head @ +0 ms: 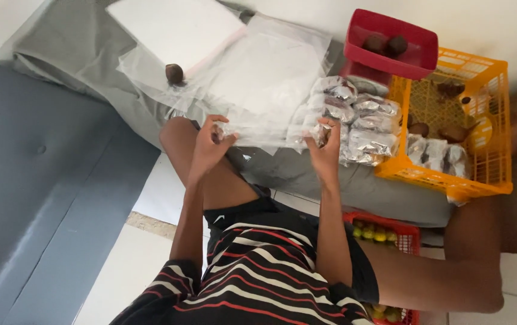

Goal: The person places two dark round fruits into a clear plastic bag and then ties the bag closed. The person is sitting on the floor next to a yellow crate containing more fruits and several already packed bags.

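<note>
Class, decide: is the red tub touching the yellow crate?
Touching. The head view shows the red tub resting on the yellow crate's top rim corner.

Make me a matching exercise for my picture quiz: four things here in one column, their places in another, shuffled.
Things:
1. red tub
2. orange crate
3. loose brown fruit
4. clear bag

Places:
A. alone on plastic sheets, far left
B. between both hands
C. at the right, holding wrapped packs
D. perched on the crate's far corner, two brown fruits inside

Pairs: 1-D, 2-C, 3-A, 4-B

clear plastic bag (258,129) held in both hands, silvery sealed packets (361,123) stacked beside
</note>
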